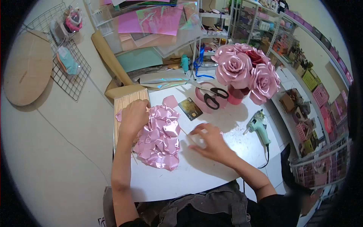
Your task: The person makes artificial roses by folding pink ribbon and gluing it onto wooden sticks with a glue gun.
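Glossy pink satin petals (160,136) lie in a crowded, overlapping patch on the white table. At their upper left, my left hand (134,117) is closed, knuckles up, above a stack of thin wooden sticks (130,99). A pink satin petal (119,115) pokes out beside its fingers; the fingertips are partly hidden. My right hand (211,143) hovers right of the patch, thumb and fingers curved and apart, nothing visible between them. One thin stick (183,131) shows between the petals and this hand. A flat pink piece (170,101) sits above the patch.
Behind my hands are a dark printed card (190,109), black-handled scissors (215,98) on a pink roll, and a bunch of pink satin roses (247,70). A mint glue gun (258,126) with its cord lies at right. Shelves (302,102) line the right side.
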`<move>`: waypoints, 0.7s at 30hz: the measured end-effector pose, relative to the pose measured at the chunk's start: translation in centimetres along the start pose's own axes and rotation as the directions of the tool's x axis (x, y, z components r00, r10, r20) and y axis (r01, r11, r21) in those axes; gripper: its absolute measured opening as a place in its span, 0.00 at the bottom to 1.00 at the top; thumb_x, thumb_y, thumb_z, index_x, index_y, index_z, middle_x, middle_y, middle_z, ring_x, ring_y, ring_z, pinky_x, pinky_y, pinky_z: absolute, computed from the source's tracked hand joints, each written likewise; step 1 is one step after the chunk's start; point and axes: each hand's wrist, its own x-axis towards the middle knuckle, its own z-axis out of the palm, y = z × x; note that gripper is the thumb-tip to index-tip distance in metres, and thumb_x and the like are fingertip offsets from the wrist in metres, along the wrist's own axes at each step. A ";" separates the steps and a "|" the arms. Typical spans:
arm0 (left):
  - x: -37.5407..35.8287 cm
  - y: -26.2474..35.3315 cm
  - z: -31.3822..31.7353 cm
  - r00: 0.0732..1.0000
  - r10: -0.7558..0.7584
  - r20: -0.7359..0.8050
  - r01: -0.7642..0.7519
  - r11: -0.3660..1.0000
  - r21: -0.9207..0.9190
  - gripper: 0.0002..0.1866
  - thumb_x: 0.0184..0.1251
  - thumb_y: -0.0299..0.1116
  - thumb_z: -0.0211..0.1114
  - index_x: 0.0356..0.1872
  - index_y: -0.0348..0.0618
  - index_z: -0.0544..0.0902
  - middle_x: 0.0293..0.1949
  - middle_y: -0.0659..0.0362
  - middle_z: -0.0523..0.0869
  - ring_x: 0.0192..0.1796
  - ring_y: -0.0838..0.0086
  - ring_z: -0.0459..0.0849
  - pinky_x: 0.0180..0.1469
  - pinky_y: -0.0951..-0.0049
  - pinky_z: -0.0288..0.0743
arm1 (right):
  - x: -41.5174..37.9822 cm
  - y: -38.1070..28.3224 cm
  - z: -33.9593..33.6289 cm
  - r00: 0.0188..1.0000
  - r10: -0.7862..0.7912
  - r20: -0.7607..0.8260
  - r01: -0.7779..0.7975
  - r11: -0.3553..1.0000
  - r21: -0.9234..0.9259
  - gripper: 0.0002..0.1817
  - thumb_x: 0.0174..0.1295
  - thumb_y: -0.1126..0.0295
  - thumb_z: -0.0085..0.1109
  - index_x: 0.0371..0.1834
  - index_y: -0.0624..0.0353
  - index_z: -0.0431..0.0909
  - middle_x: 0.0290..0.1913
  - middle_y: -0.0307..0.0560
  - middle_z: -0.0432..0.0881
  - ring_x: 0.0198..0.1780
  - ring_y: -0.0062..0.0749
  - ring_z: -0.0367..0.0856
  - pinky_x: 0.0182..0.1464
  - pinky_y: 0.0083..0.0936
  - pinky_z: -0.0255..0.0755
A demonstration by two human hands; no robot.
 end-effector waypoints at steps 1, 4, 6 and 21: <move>0.0 0.1 -0.1 0.999 -0.011 0.053 0.011 1.000 -0.010 0.11 0.43 0.24 0.57 0.32 0.37 0.79 0.30 0.50 0.80 0.33 0.61 0.79 0.38 0.67 0.72 | 0.3 -1.1 1.1 0.997 -0.039 0.062 0.040 0.999 -0.018 0.22 0.41 0.62 0.64 0.41 0.55 0.72 0.45 0.47 0.71 0.49 0.40 0.68 0.48 0.35 0.60; -0.7 0.1 -1.4 0.990 0.020 0.137 -0.004 0.994 -0.113 0.12 0.43 0.25 0.57 0.33 0.37 0.79 0.28 0.51 0.81 0.31 0.64 0.80 0.35 0.69 0.73 | 0.7 -2.3 4.7 0.983 -0.154 0.095 0.172 0.959 -0.225 0.15 0.43 0.65 0.61 0.35 0.56 0.74 0.41 0.44 0.73 0.45 0.36 0.70 0.48 0.34 0.60; -0.9 0.2 -3.0 0.985 0.072 0.156 -0.039 0.978 -0.204 0.12 0.44 0.25 0.57 0.33 0.36 0.79 0.28 0.52 0.81 0.29 0.66 0.80 0.33 0.70 0.73 | 0.6 -2.3 5.6 0.957 -0.263 0.122 0.290 0.885 -0.364 0.10 0.45 0.68 0.56 0.32 0.56 0.74 0.34 0.40 0.76 0.40 0.31 0.73 0.47 0.33 0.60; -2.3 0.8 -6.6 0.988 0.041 0.146 0.024 0.908 -0.418 0.11 0.53 0.31 0.58 0.34 0.34 0.77 0.27 0.51 0.81 0.27 0.66 0.78 0.33 0.71 0.72 | -0.3 -2.1 -1.4 0.953 0.082 -0.290 0.022 0.940 0.339 0.06 0.47 0.77 0.58 0.30 0.61 0.78 0.29 0.46 0.79 0.30 0.35 0.78 0.28 0.24 0.69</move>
